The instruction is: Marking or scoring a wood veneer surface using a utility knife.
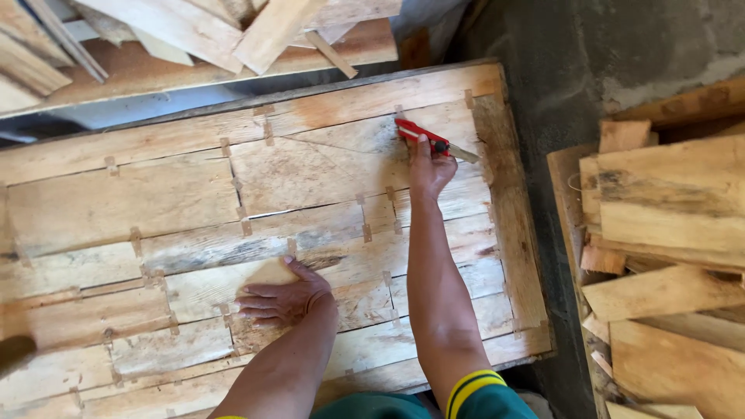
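A large panel of joined wooden planks fills the left and middle of the frame, its pale, stained boards tied together by small inset wooden keys; it lies flat, apparently on a tabletop hidden beneath it. It looks stiff, heavy and rough, likely best gripped at its long edges rather than across the seams. At the right of the frame a stack of rough-sawn boards leans over a dark concrete floor. More loose planks lie along the upper left.

The left hand rests flat, fingers spread and released, pressing on the panel at lower centre, holding nothing. The right hand reaches to the upper right part of the panel and grasps a red-handled marking tool, perhaps a knife or a pencil holder, with its tip touching the wood. The tool looks light and rigid, safest held by its red body, away from the tip.
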